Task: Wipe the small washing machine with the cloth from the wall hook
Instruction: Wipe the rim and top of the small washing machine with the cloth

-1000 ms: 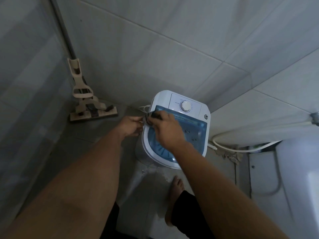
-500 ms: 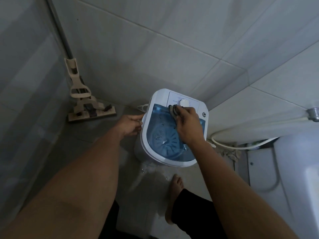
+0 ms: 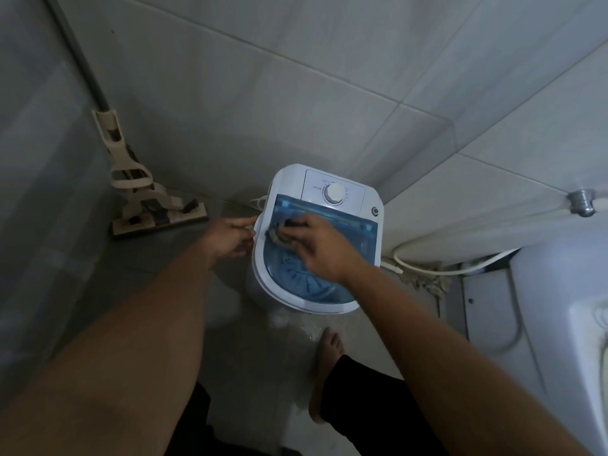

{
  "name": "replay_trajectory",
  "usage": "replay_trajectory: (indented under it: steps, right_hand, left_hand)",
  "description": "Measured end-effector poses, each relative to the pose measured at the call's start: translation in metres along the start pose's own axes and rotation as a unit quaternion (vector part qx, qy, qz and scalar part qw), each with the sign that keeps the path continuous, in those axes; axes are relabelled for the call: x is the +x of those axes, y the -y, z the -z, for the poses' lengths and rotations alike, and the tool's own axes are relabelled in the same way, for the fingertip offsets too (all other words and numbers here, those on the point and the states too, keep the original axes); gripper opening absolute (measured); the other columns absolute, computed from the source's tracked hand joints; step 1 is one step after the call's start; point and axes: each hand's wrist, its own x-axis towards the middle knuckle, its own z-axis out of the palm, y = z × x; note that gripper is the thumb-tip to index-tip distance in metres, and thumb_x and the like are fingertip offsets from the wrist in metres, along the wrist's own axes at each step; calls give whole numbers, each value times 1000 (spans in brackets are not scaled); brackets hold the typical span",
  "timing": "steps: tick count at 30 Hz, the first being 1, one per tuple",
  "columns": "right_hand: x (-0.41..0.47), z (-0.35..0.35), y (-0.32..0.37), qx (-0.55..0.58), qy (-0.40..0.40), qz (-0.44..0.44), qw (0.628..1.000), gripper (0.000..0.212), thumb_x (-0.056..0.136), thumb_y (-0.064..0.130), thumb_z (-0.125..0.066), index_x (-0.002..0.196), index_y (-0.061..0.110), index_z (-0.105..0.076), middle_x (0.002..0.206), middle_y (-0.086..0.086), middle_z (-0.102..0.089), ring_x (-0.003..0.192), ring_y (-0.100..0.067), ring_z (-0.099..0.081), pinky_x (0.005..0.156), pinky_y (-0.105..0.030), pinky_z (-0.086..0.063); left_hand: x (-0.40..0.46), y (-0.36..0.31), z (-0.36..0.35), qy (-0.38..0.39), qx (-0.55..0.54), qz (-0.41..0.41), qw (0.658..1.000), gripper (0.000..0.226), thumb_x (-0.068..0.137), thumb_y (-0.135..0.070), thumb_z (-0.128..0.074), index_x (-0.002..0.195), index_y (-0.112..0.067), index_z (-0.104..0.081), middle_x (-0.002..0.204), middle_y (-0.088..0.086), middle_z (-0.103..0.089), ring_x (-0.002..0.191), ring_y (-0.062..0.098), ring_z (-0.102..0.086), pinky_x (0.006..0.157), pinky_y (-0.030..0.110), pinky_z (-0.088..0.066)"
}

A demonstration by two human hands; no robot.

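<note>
Your right hand (image 3: pixel 320 248): fingers curled over dark cloth (image 3: pixel 282 232), pressing it on blue lid (image 3: pixel 342 230) at left rear of small washing machine (image 3: pixel 316 238). Your left hand (image 3: pixel 230 236): fingers bent, tips touching machine's left rim; grip unclear. Machine on floor, against tiled wall.

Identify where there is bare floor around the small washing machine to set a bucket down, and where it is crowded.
Bare floor lies between the mop and the washing machine, under the left hand. Right of the machine is crowded: a white hose and debris against the wall. In front, a bare foot stands on wet floor.
</note>
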Motion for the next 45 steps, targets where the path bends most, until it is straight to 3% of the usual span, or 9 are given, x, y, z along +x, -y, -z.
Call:
replay_trajectory:
  steps: [4, 8, 12, 21, 27, 30, 35, 37, 45]
  right_hand:
    - [45, 25, -19, 57, -128, -114, 984, 37, 96, 15, -59, 131, 21, -67, 133, -10, -58, 116, -35, -58, 100, -48, -51]
    - [76, 14, -1, -48, -90, -179, 978, 44, 91, 11, -57, 131, 27, -65, 138, -6, -50, 115, -38, -49, 92, -50, -48]
    - [64, -10, 20, -127, -84, -121, 981, 55, 82, 9, -63, 133, 29, -63, 138, -9, -50, 111, -39, -47, 89, -49, -43]
    - [-1, -43, 36, -130, -89, -79, 984, 57, 74, 14, -73, 126, 34, -67, 129, -8, -58, 100, -36, -55, 75, -42, -47]
    - [-37, -32, 34, -94, 15, -23, 995, 48, 87, 19, -67, 131, 36, -64, 131, -4, -52, 105, -32, -51, 82, -48, -52]
    - [-22, 4, 17, -14, 70, 29, 997, 38, 94, 21, -65, 131, 28, -67, 135, -3, -57, 119, -26, -53, 102, -43, -48]
    - [26, 27, -23, -3, -106, -114, 988, 35, 97, 17, -58, 130, 24, -67, 133, -6, -57, 112, -34, -55, 93, -49, -53]
    - [26, 9, -20, -67, -107, -170, 977, 42, 94, 13, -57, 134, 26, -63, 139, -8, -52, 112, -36, -51, 91, -50, -51]
    - [-47, -46, 25, -148, -46, -24, 988, 63, 82, 18, -73, 140, 34, -55, 145, -7, -47, 117, -35, -49, 93, -52, -49]
  left_hand:
    - [-2, -1, -1, -5, 11, -3, 1000, 39, 95, -10, -61, 129, -27, -68, 117, 15, -74, 104, 27, -70, 100, 44, -54]
    - [-5, -3, -3, -8, 17, -6, 1000, 40, 96, -8, -59, 132, -23, -66, 114, 14, -74, 94, 24, -70, 99, 42, -54]
    - [-6, -6, -1, -8, 21, -5, 1000, 40, 96, -9, -60, 132, -23, -65, 112, 12, -73, 86, 19, -68, 83, 31, -55]
    - [-13, -8, -6, -10, 5, -8, 1000, 39, 98, -5, -55, 134, -18, -62, 104, 15, -66, 75, 16, -62, 76, 24, -52]
    - [-14, -8, -4, -2, 13, -8, 1000, 41, 97, -5, -58, 135, -18, -63, 114, 15, -71, 90, 23, -67, 77, 29, -55]
    - [-16, -11, -4, 0, 6, -7, 1000, 40, 96, -4, -58, 132, -20, -64, 114, 14, -72, 89, 22, -68, 69, 24, -55]
    - [-14, -9, -3, -3, 18, 3, 1000, 40, 97, -9, -58, 133, -24, -65, 112, 13, -73, 92, 21, -65, 73, 25, -55]
    - [-15, -9, -3, -5, 23, 4, 1000, 40, 97, -10, -59, 133, -24, -64, 106, 11, -71, 91, 20, -64, 71, 24, -54]
    - [-16, -10, -4, -14, 22, -1, 1000, 39, 97, -9, -60, 134, -22, -64, 115, 14, -72, 95, 23, -67, 77, 29, -56]
